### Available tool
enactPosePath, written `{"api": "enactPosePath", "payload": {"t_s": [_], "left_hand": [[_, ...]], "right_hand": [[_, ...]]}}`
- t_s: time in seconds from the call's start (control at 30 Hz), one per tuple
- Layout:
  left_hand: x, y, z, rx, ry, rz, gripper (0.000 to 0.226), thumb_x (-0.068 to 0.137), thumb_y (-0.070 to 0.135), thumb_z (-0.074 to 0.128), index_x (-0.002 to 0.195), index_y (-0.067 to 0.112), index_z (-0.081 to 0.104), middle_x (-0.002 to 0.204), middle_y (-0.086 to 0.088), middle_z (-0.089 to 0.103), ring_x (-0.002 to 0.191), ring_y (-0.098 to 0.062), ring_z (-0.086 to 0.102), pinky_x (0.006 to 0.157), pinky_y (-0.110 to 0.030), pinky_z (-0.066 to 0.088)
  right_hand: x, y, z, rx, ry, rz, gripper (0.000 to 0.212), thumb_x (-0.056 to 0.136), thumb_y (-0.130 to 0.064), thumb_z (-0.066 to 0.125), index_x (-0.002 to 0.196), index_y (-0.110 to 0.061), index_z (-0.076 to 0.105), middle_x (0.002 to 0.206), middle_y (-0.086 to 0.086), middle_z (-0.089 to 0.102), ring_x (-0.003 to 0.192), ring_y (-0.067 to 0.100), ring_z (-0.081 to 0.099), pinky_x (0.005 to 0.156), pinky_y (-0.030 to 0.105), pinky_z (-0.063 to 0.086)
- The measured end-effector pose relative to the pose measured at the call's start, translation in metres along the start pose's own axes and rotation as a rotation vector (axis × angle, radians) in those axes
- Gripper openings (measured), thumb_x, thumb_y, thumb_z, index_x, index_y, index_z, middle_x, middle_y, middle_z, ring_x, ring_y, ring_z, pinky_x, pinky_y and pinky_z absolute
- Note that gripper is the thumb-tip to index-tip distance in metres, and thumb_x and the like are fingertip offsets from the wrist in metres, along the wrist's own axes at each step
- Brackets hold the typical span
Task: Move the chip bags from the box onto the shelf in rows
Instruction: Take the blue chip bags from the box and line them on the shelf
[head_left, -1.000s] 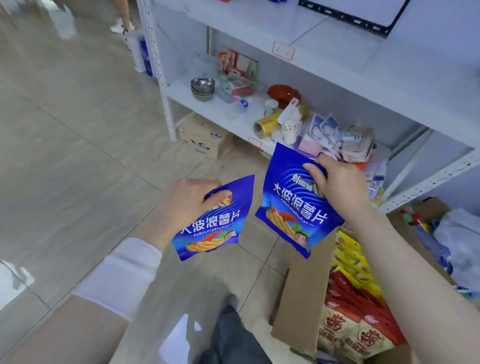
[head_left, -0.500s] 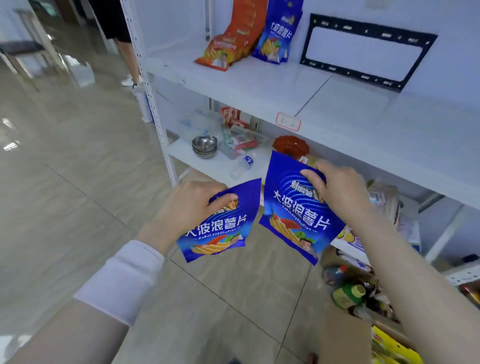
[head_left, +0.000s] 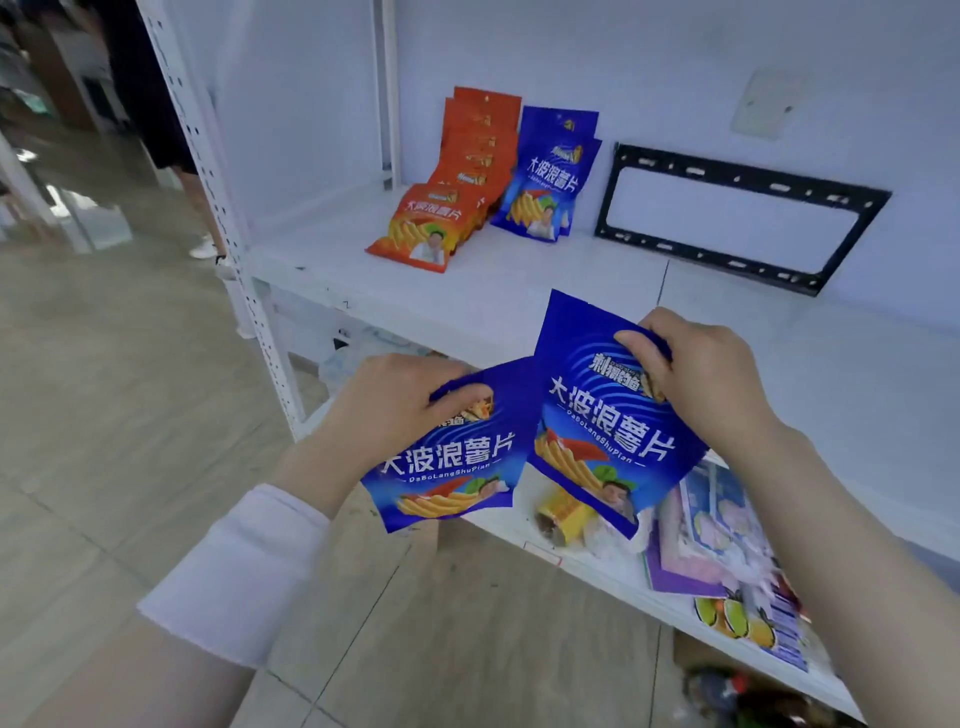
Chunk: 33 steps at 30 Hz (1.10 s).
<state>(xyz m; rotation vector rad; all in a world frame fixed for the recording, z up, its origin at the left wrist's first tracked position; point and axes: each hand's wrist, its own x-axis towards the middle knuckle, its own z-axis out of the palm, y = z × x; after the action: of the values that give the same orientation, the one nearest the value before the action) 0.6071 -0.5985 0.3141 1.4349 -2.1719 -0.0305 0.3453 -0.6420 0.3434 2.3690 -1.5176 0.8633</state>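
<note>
While the left hand (head_left: 395, 410) and right hand (head_left: 696, 384) each pinch a blue chip bag by its top edge at centre frame, the blue row (head_left: 550, 176) leans on the shelf (head_left: 519, 301) directly above; the right bag (head_left: 587, 374), hanging upright, looks nearer to it than the left bag (head_left: 457, 467)

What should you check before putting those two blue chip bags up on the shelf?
1. Left hand grips the left blue bag: ok.
2. Right hand grips the right blue bag: ok.
3. Blue row in view on the shelf: ok.
4. Bare shelf in front of the blue row: ok.
5. Held bags match that row's colour: ok.
6. Bags left in the box: cannot tell, it's out of view.
</note>
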Motion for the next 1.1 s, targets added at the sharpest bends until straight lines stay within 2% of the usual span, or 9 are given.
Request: {"api": "enactPosePath", "payload": {"t_s": [0.2, 0.33, 0.47, 0.67, 0.8, 0.87, 0.97, 1.03, 1.1], "left_hand": [[0.097, -0.058, -0.023, 0.099, -0.006, 0.162, 0.052, 0.082, 0.061, 0.027, 0.081, 0.017, 0.056, 0.08, -0.005, 0.069, 0.059, -0.012, 0.05, 0.049, -0.014, 0.029], [0.166, -0.079, -0.031, 0.188, -0.081, 0.198, 0.065, 0.08, 0.067, 0.021, 0.103, 0.02, 0.059, 0.096, 0.0, 0.068, 0.074, -0.009, 0.052, 0.059, -0.01, 0.034], [0.221, -0.093, -0.032, 0.039, -0.05, 0.197, 0.062, 0.071, 0.058, 0.03, 0.1, 0.014, 0.061, 0.097, -0.007, 0.07, 0.077, -0.017, 0.063, 0.062, -0.016, 0.043], [0.295, -0.11, -0.017, -0.219, -0.052, 0.108, 0.056, 0.07, 0.054, 0.043, 0.105, 0.014, 0.063, 0.099, 0.002, 0.069, 0.066, 0.019, 0.054, 0.072, -0.018, 0.047], [0.336, -0.128, -0.001, -0.213, 0.007, 0.186, 0.053, 0.079, 0.057, 0.047, 0.104, 0.014, 0.066, 0.094, 0.002, 0.071, 0.061, 0.014, 0.056, 0.068, -0.021, 0.051], [0.353, -0.139, 0.01, -0.197, 0.016, 0.236, 0.051, 0.081, 0.056, 0.048, 0.1, 0.012, 0.067, 0.088, 0.002, 0.072, 0.065, 0.014, 0.057, 0.07, -0.017, 0.049], [0.377, -0.156, 0.026, -0.154, 0.034, 0.327, 0.045, 0.084, 0.052, 0.052, 0.092, 0.01, 0.067, 0.077, 0.0, 0.071, 0.064, -0.005, 0.06, 0.063, -0.012, 0.046], [0.393, -0.167, 0.032, -0.163, 0.038, 0.348, 0.048, 0.084, 0.054, 0.048, 0.089, 0.01, 0.067, 0.074, 0.001, 0.07, 0.062, -0.009, 0.058, 0.053, -0.016, 0.046], [0.41, -0.179, 0.036, -0.159, 0.044, 0.383, 0.048, 0.084, 0.053, 0.044, 0.083, 0.01, 0.066, 0.069, 0.005, 0.066, 0.072, -0.008, 0.057, 0.054, -0.016, 0.045]], "right_hand": [[0.091, 0.01, 0.02, 0.008, 0.013, 0.104, 0.04, 0.088, -0.042, 0.048, 0.093, -0.004, 0.059, 0.077, 0.013, 0.069, 0.066, 0.03, 0.064, 0.058, 0.031, 0.046], [0.144, 0.031, 0.032, 0.043, 0.015, 0.151, 0.04, 0.087, -0.043, 0.049, 0.096, -0.005, 0.057, 0.088, 0.013, 0.069, 0.07, 0.023, 0.063, 0.058, 0.026, 0.045], [0.195, 0.06, 0.049, 0.047, -0.006, 0.163, 0.046, 0.083, -0.051, 0.043, 0.099, -0.009, 0.055, 0.091, 0.008, 0.069, 0.066, 0.011, 0.055, 0.054, 0.015, 0.039], [0.269, 0.106, 0.081, 0.03, -0.005, 0.094, 0.042, 0.086, -0.048, 0.045, 0.102, -0.01, 0.053, 0.094, 0.008, 0.069, 0.068, 0.012, 0.056, 0.059, 0.022, 0.042], [0.312, 0.132, 0.108, 0.009, 0.003, 0.039, 0.041, 0.088, -0.044, 0.048, 0.1, -0.006, 0.054, 0.095, 0.012, 0.069, 0.067, 0.014, 0.055, 0.053, 0.017, 0.035], [0.329, 0.141, 0.122, 0.019, -0.007, 0.027, 0.041, 0.088, -0.044, 0.049, 0.101, -0.005, 0.055, 0.097, 0.013, 0.069, 0.072, 0.019, 0.06, 0.057, 0.021, 0.039], [0.353, 0.151, 0.142, 0.02, -0.009, 0.019, 0.041, 0.089, -0.041, 0.05, 0.104, -0.004, 0.056, 0.1, 0.015, 0.068, 0.076, 0.023, 0.062, 0.063, 0.026, 0.04], [0.367, 0.154, 0.153, 0.023, 0.004, 0.022, 0.041, 0.089, -0.04, 0.051, 0.105, -0.003, 0.057, 0.101, 0.016, 0.068, 0.08, 0.028, 0.063, 0.064, 0.028, 0.043], [0.38, 0.156, 0.164, 0.028, 0.004, 0.032, 0.04, 0.089, -0.04, 0.051, 0.106, -0.004, 0.058, 0.102, 0.016, 0.068, 0.083, 0.03, 0.064, 0.066, 0.03, 0.046]]}}
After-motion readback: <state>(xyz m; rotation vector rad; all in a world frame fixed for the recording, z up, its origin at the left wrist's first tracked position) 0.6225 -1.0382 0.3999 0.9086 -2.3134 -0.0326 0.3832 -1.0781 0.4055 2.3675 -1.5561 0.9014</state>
